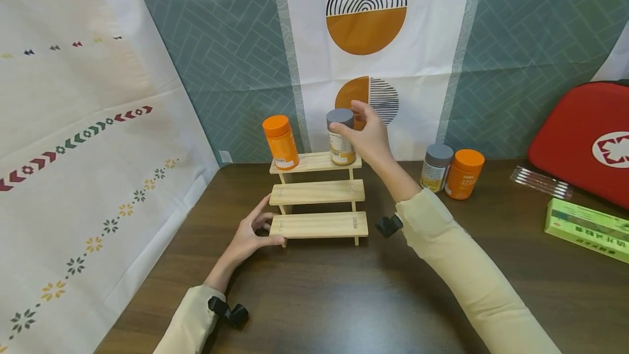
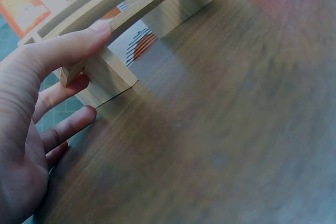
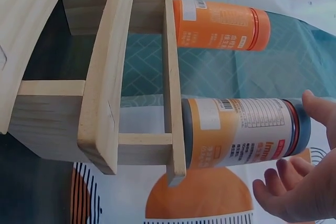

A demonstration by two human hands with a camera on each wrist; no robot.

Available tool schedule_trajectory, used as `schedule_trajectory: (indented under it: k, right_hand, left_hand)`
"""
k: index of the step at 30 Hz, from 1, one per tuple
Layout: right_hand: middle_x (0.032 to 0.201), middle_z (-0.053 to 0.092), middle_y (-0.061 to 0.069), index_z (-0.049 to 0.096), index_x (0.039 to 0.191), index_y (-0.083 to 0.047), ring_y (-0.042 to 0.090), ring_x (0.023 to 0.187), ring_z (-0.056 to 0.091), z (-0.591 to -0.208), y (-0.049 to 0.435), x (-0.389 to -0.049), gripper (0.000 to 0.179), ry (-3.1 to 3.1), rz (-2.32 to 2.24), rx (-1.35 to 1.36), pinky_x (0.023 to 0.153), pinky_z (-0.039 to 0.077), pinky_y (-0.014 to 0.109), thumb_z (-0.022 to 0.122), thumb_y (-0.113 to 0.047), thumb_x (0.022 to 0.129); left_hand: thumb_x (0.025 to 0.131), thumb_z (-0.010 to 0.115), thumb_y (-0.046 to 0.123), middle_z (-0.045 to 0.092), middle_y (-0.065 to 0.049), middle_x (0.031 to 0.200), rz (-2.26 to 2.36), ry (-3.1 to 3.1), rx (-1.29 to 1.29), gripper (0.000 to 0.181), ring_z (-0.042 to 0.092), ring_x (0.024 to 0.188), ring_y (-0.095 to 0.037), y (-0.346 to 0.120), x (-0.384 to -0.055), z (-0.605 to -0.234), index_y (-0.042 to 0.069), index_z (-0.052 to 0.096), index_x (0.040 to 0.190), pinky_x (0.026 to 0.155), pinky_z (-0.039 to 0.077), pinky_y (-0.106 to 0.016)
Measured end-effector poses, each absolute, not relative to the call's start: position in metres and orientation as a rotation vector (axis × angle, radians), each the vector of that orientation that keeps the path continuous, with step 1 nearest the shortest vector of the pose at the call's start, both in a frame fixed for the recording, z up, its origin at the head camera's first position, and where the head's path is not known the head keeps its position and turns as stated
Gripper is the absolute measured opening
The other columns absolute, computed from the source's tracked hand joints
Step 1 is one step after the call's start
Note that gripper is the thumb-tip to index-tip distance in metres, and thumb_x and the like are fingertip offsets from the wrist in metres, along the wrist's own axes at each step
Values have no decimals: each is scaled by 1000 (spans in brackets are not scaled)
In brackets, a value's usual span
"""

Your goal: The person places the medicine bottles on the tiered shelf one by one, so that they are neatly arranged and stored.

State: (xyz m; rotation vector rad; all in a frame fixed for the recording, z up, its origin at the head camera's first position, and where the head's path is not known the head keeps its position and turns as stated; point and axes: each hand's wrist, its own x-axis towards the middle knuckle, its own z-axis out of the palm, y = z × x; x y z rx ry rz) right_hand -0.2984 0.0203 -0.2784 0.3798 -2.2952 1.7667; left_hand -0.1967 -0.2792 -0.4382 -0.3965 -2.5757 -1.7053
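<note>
A three-step wooden display stand (image 1: 317, 194) stands on the table. At its left end my left hand (image 1: 249, 235) holds the lowest board, with the thumb (image 2: 86, 40) over the front corner and other fingers beside the end panel. On the top step stands a grey-lidded bottle (image 3: 239, 132), upright. My right hand (image 1: 369, 133) is spread about its lid, thumb at the lid's front left, index finger extended above the far right. The other fingertips are close beside the bottle in the right wrist view. Left of it on the same step is an orange bottle (image 1: 282, 143).
Right of the stand, another grey-lidded bottle (image 1: 435, 168) and another orange bottle (image 1: 464, 175) stand side by side. Farther right lie wrapped cotton swabs (image 1: 540, 182), a green box (image 1: 587, 228) and a red first-aid bag (image 1: 582, 135). Patterned cloth hangs behind and at the left.
</note>
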Motion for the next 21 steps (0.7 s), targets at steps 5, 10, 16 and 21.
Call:
schedule_trajectory:
  k: [5,10,16,21]
  right_hand:
    - [146,48,11,40,147,-9,27,136,42,-282,27,-294,70,-2285,1757,369,113,33,45,73,-29,88]
    - [146,48,11,39,147,-9,29,136,41,-289,37,-289,70,-2282,1738,375,111,34,46,72,-29,88]
    - [148,45,13,38,149,-9,30,138,39,-297,51,-282,70,-2304,1696,388,112,33,46,70,-30,90]
    - [148,45,13,39,148,-8,31,137,40,-305,65,-275,69,-2316,1672,354,112,33,46,71,-29,90]
  left_hand:
    - [75,83,5,63,-23,124,-1706,-2576,-391,105,63,81,-13,-278,-196,-438,24,21,157,84,47,-23]
    - [75,83,7,63,-24,125,-1710,-2573,-408,104,63,82,-13,-279,-197,-438,26,21,157,84,48,-23]
    - [76,83,8,63,-23,126,-1702,-2573,-412,103,63,83,-13,-279,-196,-437,26,21,157,84,48,-24]
    - [75,83,6,63,-22,126,-1699,-2573,-394,104,63,84,-12,-279,-195,-437,27,22,156,84,48,-24]
